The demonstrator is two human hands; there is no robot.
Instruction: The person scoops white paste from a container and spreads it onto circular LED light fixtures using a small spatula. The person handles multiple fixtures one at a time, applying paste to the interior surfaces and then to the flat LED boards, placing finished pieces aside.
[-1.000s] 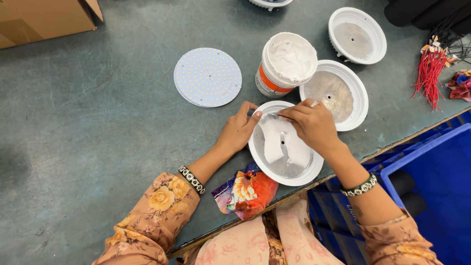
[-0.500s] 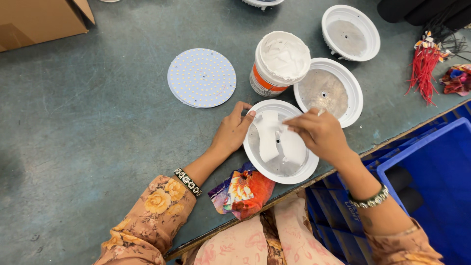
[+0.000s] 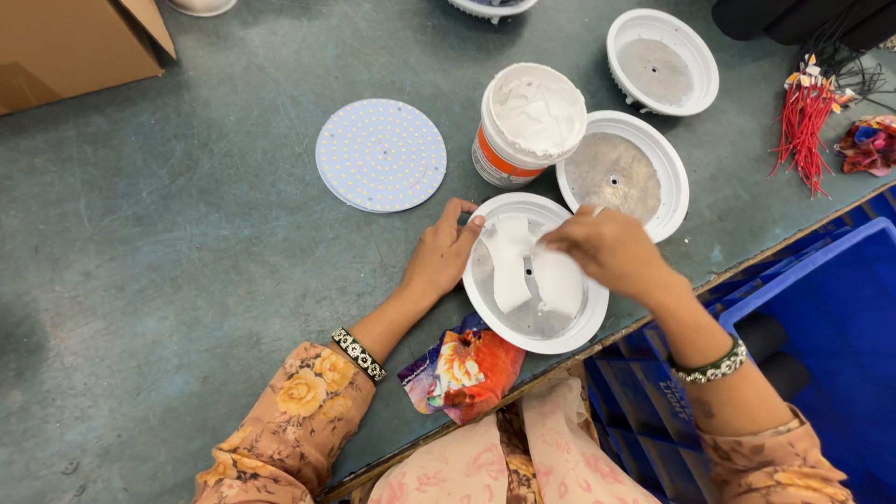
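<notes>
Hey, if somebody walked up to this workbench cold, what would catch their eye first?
Probably the white round housing at the table's near edge, smeared with white paste, the left hand steadying its rim and the right hand over its middle. Just behind it stands an open tub of white paste, with a dotted round LED board to its left. Red wires lie far right.
</notes>
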